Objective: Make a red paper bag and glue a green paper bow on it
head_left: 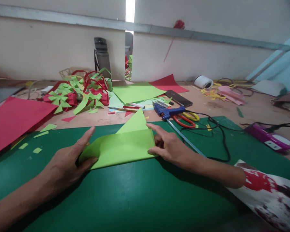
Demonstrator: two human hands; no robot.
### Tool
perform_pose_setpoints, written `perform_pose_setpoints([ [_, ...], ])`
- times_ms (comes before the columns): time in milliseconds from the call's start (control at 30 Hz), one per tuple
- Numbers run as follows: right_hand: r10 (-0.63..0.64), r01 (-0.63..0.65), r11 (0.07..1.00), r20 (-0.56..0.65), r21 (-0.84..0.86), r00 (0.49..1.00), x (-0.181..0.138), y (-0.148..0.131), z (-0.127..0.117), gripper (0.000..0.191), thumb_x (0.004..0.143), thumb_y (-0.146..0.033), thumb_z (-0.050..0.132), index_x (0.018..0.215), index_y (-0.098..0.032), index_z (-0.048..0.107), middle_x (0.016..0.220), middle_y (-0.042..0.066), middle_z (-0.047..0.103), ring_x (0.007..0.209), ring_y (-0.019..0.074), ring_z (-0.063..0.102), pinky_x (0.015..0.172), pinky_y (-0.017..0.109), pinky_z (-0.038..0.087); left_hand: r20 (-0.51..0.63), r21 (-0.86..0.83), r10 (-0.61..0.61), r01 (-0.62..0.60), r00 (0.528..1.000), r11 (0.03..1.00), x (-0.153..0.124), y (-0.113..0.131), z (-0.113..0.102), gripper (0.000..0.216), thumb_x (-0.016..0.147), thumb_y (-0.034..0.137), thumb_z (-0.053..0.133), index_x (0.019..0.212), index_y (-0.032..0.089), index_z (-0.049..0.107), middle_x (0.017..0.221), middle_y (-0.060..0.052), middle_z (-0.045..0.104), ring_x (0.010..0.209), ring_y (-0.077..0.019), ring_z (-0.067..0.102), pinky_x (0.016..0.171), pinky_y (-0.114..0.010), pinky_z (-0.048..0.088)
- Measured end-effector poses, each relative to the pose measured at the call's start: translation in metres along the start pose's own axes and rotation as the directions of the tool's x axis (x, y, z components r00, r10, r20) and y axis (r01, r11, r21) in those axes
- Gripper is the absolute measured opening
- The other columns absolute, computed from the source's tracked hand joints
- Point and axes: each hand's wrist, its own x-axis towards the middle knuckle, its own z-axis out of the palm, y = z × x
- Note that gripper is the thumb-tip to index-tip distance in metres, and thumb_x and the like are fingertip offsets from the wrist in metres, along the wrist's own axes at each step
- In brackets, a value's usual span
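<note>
A sheet of light green paper (125, 146) is folded over on itself above the green cutting mat (125, 196), with a pointed corner standing up behind the fold. My left hand (73, 154) grips its left end, thumb raised and fingers curled around the edge. At the opposite end, my right hand (165, 141) pinches the paper, with the index finger stretched along the top edge and the thumb at the lower front. Some of my fingers are hidden behind the paper.
Beyond the paper lie a blue glue gun (168, 111), orange-and-yellow-handled scissors (183, 121) and a phone (178, 97). Red and green paper baskets (84, 91) stand back left near a dark bottle (102, 56). Red paper (21, 117) covers the left; a purple power strip (270, 137) sits right.
</note>
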Motion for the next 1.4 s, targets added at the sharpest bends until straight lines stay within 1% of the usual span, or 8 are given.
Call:
perform_pose_setpoints([
  [267,-0.027,0.026,0.999,-0.034,-0.033,0.999,0.002,0.005,0.005,0.076,0.073,-0.010,0.066,0.140,-0.010,0.030,0.059,-0.009,0.048,0.052,0.0112,0.047,0.054,0.022,0.036,0.014,0.006,0.000,0.000,1.000,1.000,0.001,0.002,-0.003,0.073,0.086,0.037,0.048,0.146,0.027,0.008,0.055,0.008,0.053,0.047,-0.0150,0.055,0.048,-0.019,0.040],
  [633,-0.121,0.108,0.978,-0.066,-0.180,0.990,-0.001,0.013,0.012,0.079,0.073,-0.009,0.065,0.141,-0.009,0.025,0.059,-0.008,0.049,0.051,0.0121,0.048,0.052,0.023,0.037,-0.003,0.059,0.007,-0.007,1.000,0.998,-0.002,0.002,-0.003,0.076,0.086,0.033,0.050,0.147,0.027,0.004,0.074,0.003,0.066,0.058,-0.0161,0.063,0.052,-0.021,0.045],
  [767,-0.241,0.187,0.916,-0.116,-0.355,0.963,-0.003,0.019,0.014,0.088,0.075,-0.013,0.063,0.145,-0.015,0.010,0.071,-0.003,0.058,0.054,0.0145,0.052,0.051,0.024,0.041,-0.097,0.129,0.117,-0.104,0.988,0.986,0.000,0.006,-0.006,0.078,0.087,0.035,0.050,0.147,0.024,0.000,0.102,-0.007,0.064,0.086,-0.0223,0.064,0.064,-0.028,0.051],
  [867,-0.464,0.299,0.743,-0.138,-0.599,0.875,-0.006,0.019,0.012,0.074,0.083,-0.019,0.055,0.144,-0.016,0.014,0.096,0.010,0.060,0.076,0.0218,0.058,0.053,0.027,0.044,-0.186,0.211,0.327,-0.287,0.927,0.934,0.003,0.010,-0.012,0.071,0.088,0.029,0.050,0.146,0.028,0.009,0.130,-0.014,0.046,0.120,-0.0318,0.045,0.087,-0.040,0.047],
  [967,-0.665,0.457,0.481,0.029,-0.748,0.747,-0.008,0.012,0.006,0.049,0.090,-0.013,0.040,0.138,-0.017,0.031,0.098,0.012,0.058,0.084,0.0232,0.055,0.059,0.029,0.044,-0.082,0.281,0.507,-0.469,0.858,0.838,0.006,0.014,-0.020,0.057,0.090,0.016,0.045,0.139,0.038,0.027,0.138,-0.012,0.033,0.127,-0.0347,0.032,0.095,-0.047,0.038],
  [1067,-0.699,0.626,0.336,0.260,-0.703,0.667,-0.008,0.002,0.002,0.045,0.090,-0.008,0.038,0.134,-0.019,0.041,0.083,0.007,0.057,0.070,0.0195,0.051,0.058,0.029,0.041,0.121,0.216,0.604,-0.615,0.788,0.758,0.011,0.021,-0.029,0.053,0.091,0.018,0.042,0.138,0.041,0.031,0.129,-0.009,0.041,0.118,-0.0296,0.040,0.090,-0.042,0.037],
  [1233,-0.604,0.710,0.316,0.444,-0.629,0.662,-0.005,-0.009,0.000,0.053,0.089,-0.010,0.044,0.139,-0.022,0.035,0.080,0.005,0.056,0.066,0.0192,0.049,0.053,0.029,0.035,0.316,0.138,0.605,-0.666,0.731,0.733,0.021,0.034,-0.038,0.050,0.093,0.018,0.039,0.135,0.044,0.032,0.107,-0.006,0.049,0.092,-0.0210,0.046,0.081,-0.036,0.034],
  [1400,-0.577,0.711,0.318,0.467,-0.627,0.670,-0.005,-0.011,0.002,0.061,0.085,-0.009,0.049,0.142,-0.023,0.029,0.080,0.004,0.055,0.067,0.0188,0.049,0.053,0.028,0.032,0.339,0.137,0.616,-0.685,0.711,0.716,0.025,0.039,-0.037,0.056,0.093,0.014,0.038,0.138,0.043,0.024,0.099,-0.004,0.048,0.082,-0.0185,0.043,0.077,-0.033,0.031],
])
